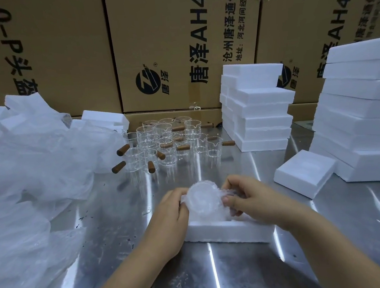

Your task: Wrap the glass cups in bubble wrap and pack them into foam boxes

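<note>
Left hand [171, 211]: fingers curled round the left side of the wrapped cup [203, 198].
Right hand [252, 197]: thumb and fingers pinch the bubble wrap on its right side.
Wrapped cup: mouth towards the camera, held at the open foam box [227, 232] on the steel table [220, 280].
Cartons [174, 40]: printed "唐泽AH4.0" and "沧州唐泽通信" — text turned sideways.
Bare glass cups [168, 141]: clustered farther back — brown handles.

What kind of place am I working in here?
Probably a warehouse packing station: big printed cartons behind, stacks of foam boxes at right, and many glass cups waiting on a steel table.
</note>
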